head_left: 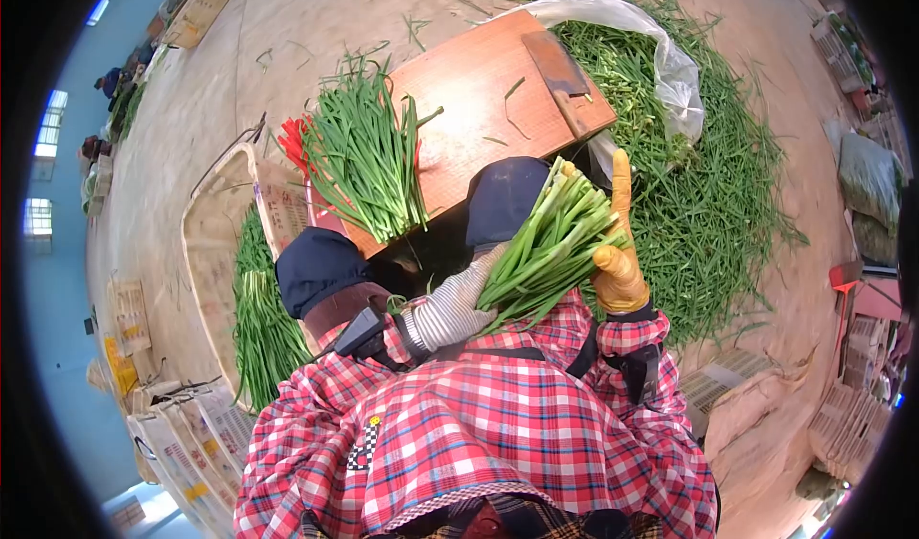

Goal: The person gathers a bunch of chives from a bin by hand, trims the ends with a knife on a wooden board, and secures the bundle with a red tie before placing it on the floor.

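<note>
My left hand [452, 302], in a striped grey-white glove, is closed round a bunch of green stalks [550, 242] held above my lap, pale ends toward the upper right. My right hand [620, 242], in a yellow glove, is raised just right of the pale ends, its fingers spread and nothing in its grasp. Another bunch of green stalks [369, 151] lies on the left part of a wooden board [459, 99], beside red strips [295, 145]. A few loose leaves and a flat dark metal piece [557, 64] are on the board.
A large heap of green stalks [708, 223] covers the floor at the right, with a clear plastic sheet [678, 65] on it. At the left, a crate [215, 218] holds more bunches. Cardboard [747, 395] lies at the lower right. People are far off at the upper left.
</note>
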`<state>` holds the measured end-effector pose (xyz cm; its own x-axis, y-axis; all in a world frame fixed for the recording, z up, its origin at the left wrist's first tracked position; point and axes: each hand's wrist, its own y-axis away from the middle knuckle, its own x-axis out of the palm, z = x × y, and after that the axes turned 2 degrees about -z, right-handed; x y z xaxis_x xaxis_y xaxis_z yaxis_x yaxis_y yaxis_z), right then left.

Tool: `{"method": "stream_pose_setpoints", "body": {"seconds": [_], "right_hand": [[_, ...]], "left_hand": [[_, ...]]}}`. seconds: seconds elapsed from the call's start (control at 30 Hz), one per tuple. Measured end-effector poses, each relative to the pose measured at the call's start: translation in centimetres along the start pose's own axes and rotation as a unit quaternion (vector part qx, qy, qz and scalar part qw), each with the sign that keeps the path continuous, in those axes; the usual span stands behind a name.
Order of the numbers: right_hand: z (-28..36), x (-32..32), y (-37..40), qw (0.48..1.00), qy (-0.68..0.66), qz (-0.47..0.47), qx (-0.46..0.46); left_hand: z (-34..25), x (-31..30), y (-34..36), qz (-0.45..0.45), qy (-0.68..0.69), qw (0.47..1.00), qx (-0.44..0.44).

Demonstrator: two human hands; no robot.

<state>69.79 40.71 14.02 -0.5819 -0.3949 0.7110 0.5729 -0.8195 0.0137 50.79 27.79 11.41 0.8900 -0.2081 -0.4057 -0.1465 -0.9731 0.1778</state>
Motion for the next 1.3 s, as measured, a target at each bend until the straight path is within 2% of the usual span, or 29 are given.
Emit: {"method": "stream_pose_setpoints", "body": {"seconds": [0.07, 0.13, 0.27, 0.3, 0.33, 0.37, 0.43, 0.47, 0.5, 0.67, 0.73, 0.77, 0.87, 1.0, 1.07, 1.1, 1.13, 1.17, 1.23, 1.3], "right_hand": [[-0.5, -0.5, -0.9, 1.000, 0.004, 0.009, -0.018], [-0.8, -0.6, -1.7, 0.999, 0.034, 0.021, -0.030], [-0.3, -0.5, -2.8, 0.995, 0.049, 0.067, 0.051], [-0.7, -0.8, -2.5, 0.997, 0.014, 0.036, 0.061], [-2.2, -2.1, -3.4, 0.995, -0.032, 0.093, -0.002], [-2.5, -2.2, -3.4, 0.996, -0.031, 0.081, -0.009], [-3.2, -2.4, -3.9, 0.994, -0.071, 0.071, -0.040], [-3.4, -2.8, -3.8, 0.997, -0.064, 0.048, -0.024], [-3.4, -3.5, -3.7, 0.998, -0.057, 0.025, -0.007], [-3.4, -3.5, -4.0, 0.997, -0.012, -0.070, -0.004], [-3.2, -3.1, -4.2, 0.999, -0.011, -0.035, -0.007], [-2.8, -2.2, -4.2, 1.000, -0.015, -0.021, -0.013], [-1.6, -1.6, -4.1, 1.000, 0.013, 0.010, 0.007], [-1.9, -2.2, -3.9, 1.000, 0.027, 0.011, 0.006], [-2.8, -3.2, -4.2, 0.999, 0.032, -0.006, -0.004], [-3.1, -3.0, -4.2, 0.999, 0.014, 0.019, -0.040], [-2.8, -2.7, -4.0, 0.999, 0.032, 0.015, -0.036], [-2.0, -1.8, -3.8, 0.998, 0.051, 0.013, -0.032], [-0.6, 1.4, -3.2, 0.997, 0.062, -0.027, -0.030], [-0.8, 0.0, -3.5, 0.995, 0.093, 0.016, -0.036]], "left_hand": [[-0.3, -0.2, -0.2, 0.016, -0.002, 1.000, -0.017], [1.0, 0.2, -0.3, 0.043, -0.020, 0.999, 0.016], [-0.1, -0.7, -0.5, 0.063, 0.019, 0.997, 0.044], [0.5, -0.5, -0.7, 0.065, 0.062, 0.995, 0.046], [1.7, 0.1, -0.9, 0.068, 0.106, 0.991, 0.047], [1.9, 0.3, -0.9, 0.071, 0.149, 0.985, 0.049], [2.1, -0.4, -0.2, -0.002, 0.116, 0.990, 0.075], [1.8, -0.7, 0.0, -0.038, 0.099, 0.991, 0.087], [1.6, -0.5, -0.1, -0.061, 0.150, 0.984, 0.078], [-0.3, -1.9, -2.3, -0.137, 0.072, 0.985, 0.075], [-1.2, -2.0, -3.9, -0.137, 0.089, 0.985, 0.047], [-0.9, -1.7, -5.0, -0.191, 0.020, 0.975, 0.112], [-1.1, -1.6, -6.1, -0.158, 0.020, 0.987, 0.000], [-0.8, -1.5, -6.6, -0.122, 0.029, 0.992, -0.005], [-0.8, -2.4, -7.1, -0.097, -0.029, 0.995, -0.021], [-0.8, -2.9, -7.4, -0.084, -0.058, 0.994, -0.029], [-0.8, -3.2, -7.6, -0.072, -0.086, 0.993, -0.037], [-0.9, -3.6, -7.7, -0.065, -0.057, 0.995, -0.045], [-1.3, -3.2, -7.8, -0.074, -0.113, 0.990, -0.050], [-1.1, -2.3, -7.9, -0.092, -0.143, 0.985, -0.032]]}}
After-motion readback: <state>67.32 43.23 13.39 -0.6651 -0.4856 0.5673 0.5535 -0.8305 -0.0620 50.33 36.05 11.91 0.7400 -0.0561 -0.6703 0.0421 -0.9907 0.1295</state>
